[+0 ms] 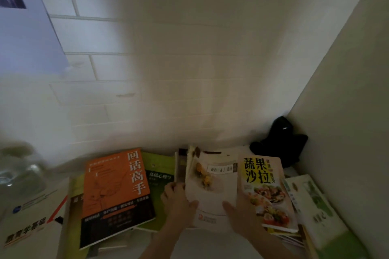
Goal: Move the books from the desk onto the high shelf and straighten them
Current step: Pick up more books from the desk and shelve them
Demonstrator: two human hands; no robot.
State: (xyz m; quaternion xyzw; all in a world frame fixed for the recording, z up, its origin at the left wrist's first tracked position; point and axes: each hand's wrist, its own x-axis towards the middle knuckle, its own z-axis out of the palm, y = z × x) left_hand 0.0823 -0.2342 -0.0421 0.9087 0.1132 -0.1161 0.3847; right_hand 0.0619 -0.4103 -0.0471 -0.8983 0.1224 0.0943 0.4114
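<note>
- Head view: books lie flat on the pale desk [210,242] in the wall corner, none standing.
- Both hands are on the white-covered book [210,183] at centre. It sits on a small pile between the green book [160,176] and the yellow salad cookbook [265,187].
- Left hand [179,204] grips its left edge, fingers curled over the side, thumb on the cover.
- Right hand [240,214] holds the right lower edge, thumb on top, other fingers hidden under the cookbook's corner.
- Orange book [117,193] lies tilted on others to the left; more green-and-white books [315,206] at far right.
- Judged handling: thin paperback, light, bendy, glossy cover likely slick. It is best taken by both long edges or the spine, since loose pages may fan.
- Both forearms come in from the bottom edge, wrists low, palms angled inward.
- Black object [280,143] in the corner, unclear what.
</note>
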